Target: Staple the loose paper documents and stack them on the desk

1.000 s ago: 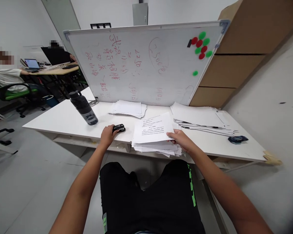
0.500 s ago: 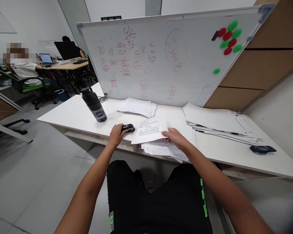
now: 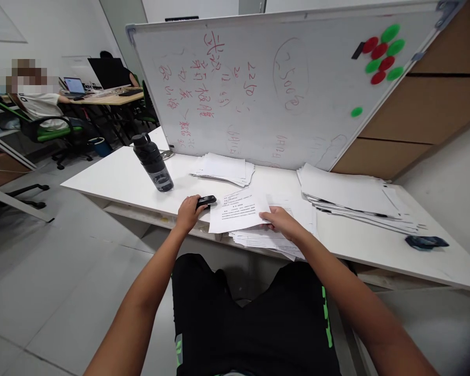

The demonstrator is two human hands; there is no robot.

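Observation:
On the table near its front edge, my left hand (image 3: 188, 213) is closed round a black stapler (image 3: 207, 200), whose front end points right. My right hand (image 3: 281, 222) pinches the right edge of a printed sheet of paper (image 3: 238, 211), thumb on top. The sheet's left edge lies close to the stapler; whether it reaches into the jaws I cannot tell. Below the sheet is a pile of printed papers (image 3: 263, 241) that juts over the front edge of the table.
A dark water bottle (image 3: 153, 164) stands at the left of the white table (image 3: 105, 175). Paper stacks lie at the back (image 3: 223, 168) and right (image 3: 340, 188), with a dark blue object (image 3: 426, 242) beyond. A whiteboard (image 3: 254, 89) leans behind. Another person (image 3: 39, 107) sits far left.
The view has shifted slightly. The sheet lies a little flatter and closer to the stapler's front end. Both hands keep their holds.

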